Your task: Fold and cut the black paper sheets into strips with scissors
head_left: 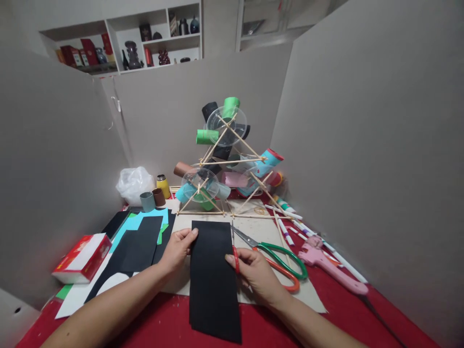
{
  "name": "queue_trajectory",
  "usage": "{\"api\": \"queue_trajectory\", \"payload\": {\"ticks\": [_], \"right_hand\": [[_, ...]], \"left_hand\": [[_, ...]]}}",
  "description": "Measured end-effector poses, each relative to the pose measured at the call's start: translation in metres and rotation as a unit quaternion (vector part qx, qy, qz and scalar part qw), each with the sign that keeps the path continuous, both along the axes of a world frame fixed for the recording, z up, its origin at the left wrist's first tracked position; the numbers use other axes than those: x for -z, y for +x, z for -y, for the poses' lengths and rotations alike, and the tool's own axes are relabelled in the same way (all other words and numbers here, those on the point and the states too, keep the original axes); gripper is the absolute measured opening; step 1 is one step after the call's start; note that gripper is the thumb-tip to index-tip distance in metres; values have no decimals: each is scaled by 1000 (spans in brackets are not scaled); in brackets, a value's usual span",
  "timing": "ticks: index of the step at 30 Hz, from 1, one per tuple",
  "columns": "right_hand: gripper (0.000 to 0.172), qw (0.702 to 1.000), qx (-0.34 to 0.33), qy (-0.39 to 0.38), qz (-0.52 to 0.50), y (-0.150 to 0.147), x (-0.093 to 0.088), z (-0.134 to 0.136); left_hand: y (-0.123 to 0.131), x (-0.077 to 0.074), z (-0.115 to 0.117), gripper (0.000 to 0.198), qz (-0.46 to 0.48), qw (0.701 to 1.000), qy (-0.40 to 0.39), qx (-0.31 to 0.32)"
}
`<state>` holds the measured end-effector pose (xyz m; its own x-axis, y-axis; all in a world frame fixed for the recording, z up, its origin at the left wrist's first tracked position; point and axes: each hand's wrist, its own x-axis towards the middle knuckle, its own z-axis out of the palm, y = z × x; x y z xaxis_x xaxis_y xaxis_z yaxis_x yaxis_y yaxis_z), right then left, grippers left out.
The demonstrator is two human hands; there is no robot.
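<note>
A long strip of black paper (214, 285) is held up over the board in front of me. My left hand (178, 249) pinches its upper left edge between thumb and fingers. At its right edge is my right hand (255, 273), closed on small red-handled scissors (237, 261); their blades point up along the paper's right side. Whether the blades are parted I cannot tell. Just right of that hand lie large scissors (279, 258) with one green and one orange handle, resting on the beige board (304, 296).
Behind stands a stick frame (232, 162) bearing clear discs and coloured paper tubes. Coloured paper sheets (139, 246) and a red tissue box (82, 258) lie left. A pink glue gun (329, 266) and striped sticks (344, 266) lie right. Grey partitions (373, 145) enclose the red table.
</note>
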<state>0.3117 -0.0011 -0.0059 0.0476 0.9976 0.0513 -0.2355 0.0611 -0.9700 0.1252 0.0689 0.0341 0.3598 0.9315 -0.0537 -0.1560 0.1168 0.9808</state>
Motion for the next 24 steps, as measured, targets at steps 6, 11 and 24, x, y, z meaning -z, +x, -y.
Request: {"api": "queue_trajectory", "payload": {"ticks": [6,11,24], "right_hand": [[42,1000,-10,-18,10,1,0,-7],[41,1000,2,-17,0,4,-1,-8],[40,998,65,3,1,12,-9,-2]], "left_hand": [[7,4,-15,38,29,1000,7,-7],[6,2,-20,32,74,996,-36,-36],[9,8,44,41,-16,989,-104,105]]}}
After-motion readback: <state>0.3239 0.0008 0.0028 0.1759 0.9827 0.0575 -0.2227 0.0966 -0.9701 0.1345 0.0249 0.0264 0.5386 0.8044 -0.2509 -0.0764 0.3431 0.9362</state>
